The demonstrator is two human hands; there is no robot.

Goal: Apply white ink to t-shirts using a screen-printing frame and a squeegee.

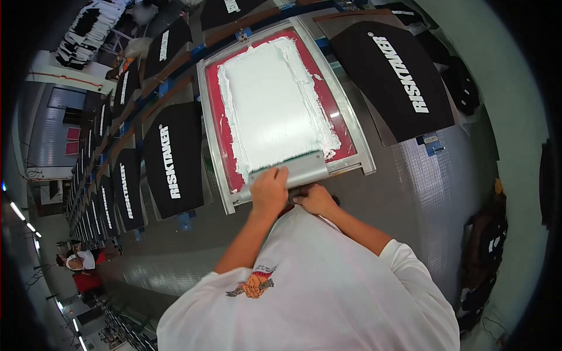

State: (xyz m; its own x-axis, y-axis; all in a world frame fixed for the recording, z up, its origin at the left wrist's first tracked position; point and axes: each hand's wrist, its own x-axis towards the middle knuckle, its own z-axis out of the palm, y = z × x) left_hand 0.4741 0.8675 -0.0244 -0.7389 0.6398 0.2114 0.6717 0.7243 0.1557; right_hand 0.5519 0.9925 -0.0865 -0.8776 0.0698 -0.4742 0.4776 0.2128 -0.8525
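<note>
My left hand (270, 192) grips a wide metal squeegee (301, 167), which lies across the near end of a screen-printing screen (350, 142). The screen has a red border around a middle covered in thick white ink (266, 105), with ragged ridges along both sides. My right hand (315, 200) is just below the squeegee and the screen's near edge, its fingers curled near my white shirt; what they hold is hidden or too small to make out.
Black printed panels on platens (164, 164) run in rows to the left, and another (389, 70) lies right of the screen. Folded garments (88, 32) are stacked at the upper left. A person (82, 257) is at the lower left. Dark items hang by the right wall.
</note>
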